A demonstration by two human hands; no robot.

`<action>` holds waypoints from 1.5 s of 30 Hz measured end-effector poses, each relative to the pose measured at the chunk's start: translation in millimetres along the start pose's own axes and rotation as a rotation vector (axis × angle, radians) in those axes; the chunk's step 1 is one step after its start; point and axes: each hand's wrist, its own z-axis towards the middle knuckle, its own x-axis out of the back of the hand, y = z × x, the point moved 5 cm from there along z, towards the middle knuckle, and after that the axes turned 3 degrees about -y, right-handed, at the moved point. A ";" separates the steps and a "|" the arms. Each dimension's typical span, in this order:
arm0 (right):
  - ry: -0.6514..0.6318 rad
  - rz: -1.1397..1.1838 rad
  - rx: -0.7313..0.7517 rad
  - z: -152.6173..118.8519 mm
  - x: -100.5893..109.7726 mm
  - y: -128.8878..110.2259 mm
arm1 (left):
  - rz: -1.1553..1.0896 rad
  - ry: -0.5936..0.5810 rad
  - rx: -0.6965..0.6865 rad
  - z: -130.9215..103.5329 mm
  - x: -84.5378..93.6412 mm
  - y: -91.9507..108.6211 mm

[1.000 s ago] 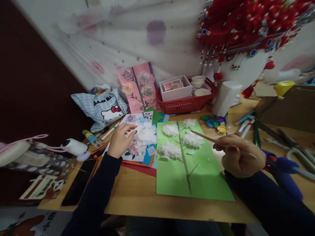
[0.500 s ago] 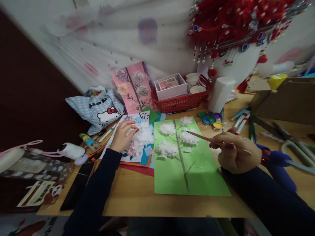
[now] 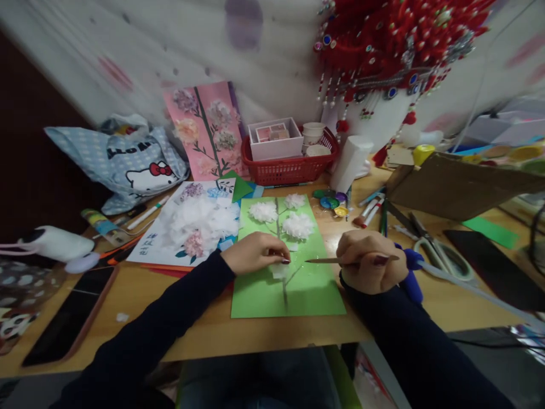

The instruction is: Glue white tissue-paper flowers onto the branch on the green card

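On the green sheet (image 3: 255, 295) a dark stem with branches is drawn, bearing fluffy white paper flowers (image 3: 297, 226). My left hand (image 3: 260, 253) is over the sheet's left part, its fingertips pinched on a small white paper piece (image 3: 279, 271). Held in my right hand (image 3: 368, 261), at the sheet's right edge, is a thin wooden stick (image 3: 326, 261) whose tip points left over the sheet. Clear glossy spots lie near that tip. A pile of white tissue pieces (image 3: 200, 218) rests on a printed white sheet (image 3: 149, 250) to the left.
Behind stand a pink flower picture (image 3: 204, 130), a red basket (image 3: 289, 170) and a white roll (image 3: 351, 163). Paint cups (image 3: 328, 203), scissors (image 3: 438, 255) and a blue glue gun (image 3: 412, 278) are at right; a phone (image 3: 70, 318) lies at left.
My left hand has moved right from the tissue pile to the green sheet, now with a small white piece. The stick's tip is lower on the sheet. The view has shifted.
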 end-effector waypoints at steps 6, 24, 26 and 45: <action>-0.129 0.046 0.096 12.9 -13.8 -11.4 | 0.248 0.069 -0.064 27.5 -6.3 -14.0; -0.314 -0.331 0.143 11.5 -34.3 1.8 | 0.259 0.182 -0.134 40.7 -7.9 -26.2; -0.326 -0.358 0.137 10.9 -35.3 2.8 | 0.260 0.185 -0.129 41.5 -7.3 -25.8; -0.321 -0.382 -0.021 13.0 -43.4 14.5 | 0.575 0.432 0.086 -48.7 11.6 2.5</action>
